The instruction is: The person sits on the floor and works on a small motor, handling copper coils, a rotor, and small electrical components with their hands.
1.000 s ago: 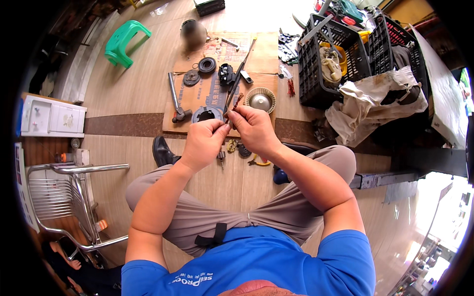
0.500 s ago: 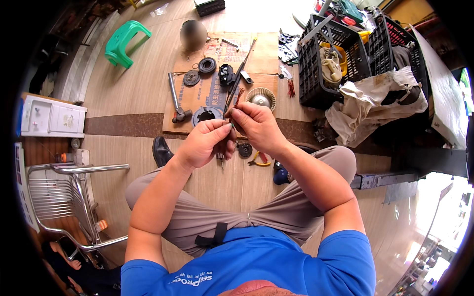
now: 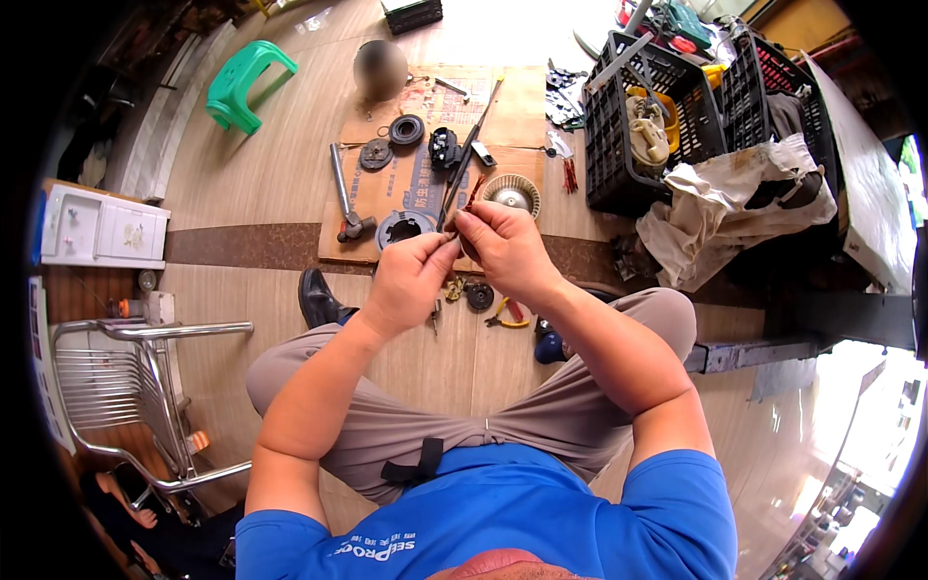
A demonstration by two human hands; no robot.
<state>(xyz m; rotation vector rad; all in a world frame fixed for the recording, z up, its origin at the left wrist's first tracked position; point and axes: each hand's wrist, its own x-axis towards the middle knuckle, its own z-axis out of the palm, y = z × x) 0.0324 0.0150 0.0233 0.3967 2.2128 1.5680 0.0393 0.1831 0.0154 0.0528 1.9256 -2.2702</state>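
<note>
While our right hand (image 3: 468,218) pinches the wires (image 3: 477,188), seen left of the wheel (image 3: 512,193), and our left hand (image 3: 452,246) curls beside it, hold hidden, we judge the wires light, springy, best gripped mid-bundle.

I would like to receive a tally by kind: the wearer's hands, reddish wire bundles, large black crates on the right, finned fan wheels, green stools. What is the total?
Hands, left hand and right hand: 2
Reddish wire bundles, one at the hands, one on the floor: 2
Large black crates: 2
Fan wheel: 1
Green stool: 1
Total: 8
</note>
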